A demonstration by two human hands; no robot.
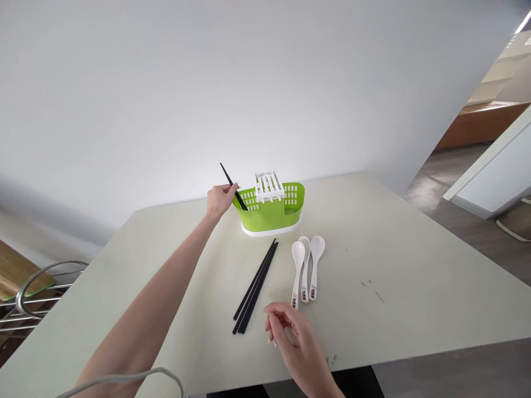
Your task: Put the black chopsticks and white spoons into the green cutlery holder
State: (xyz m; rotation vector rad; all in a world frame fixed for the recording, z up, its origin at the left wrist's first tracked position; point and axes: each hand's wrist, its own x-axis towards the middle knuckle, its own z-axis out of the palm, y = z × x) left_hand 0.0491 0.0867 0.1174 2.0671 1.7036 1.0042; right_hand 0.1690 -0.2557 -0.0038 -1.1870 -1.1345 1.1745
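Observation:
My left hand [221,199] pinches a black chopstick [226,174], which leans with its lower end inside the left part of a green cutlery holder [271,216]. Whether more than one chopstick is in those fingers I cannot tell. A white slotted rack [269,187] sits across the holder's middle, and its right part has a low cut-out in front. Several black chopsticks [256,287] lie side by side before the holder. To their right are three white spoons [305,268], bowls pointing away from me. My right hand [292,337] hovers near the spoon handles, loosely curled, fingers apart, holding nothing.
The pale table [373,237] stands against a white wall [186,99]. At the left edge is a metal wire rack [37,298] with a wooden board [20,271]. A grey cable [124,377] crosses in front of my left forearm.

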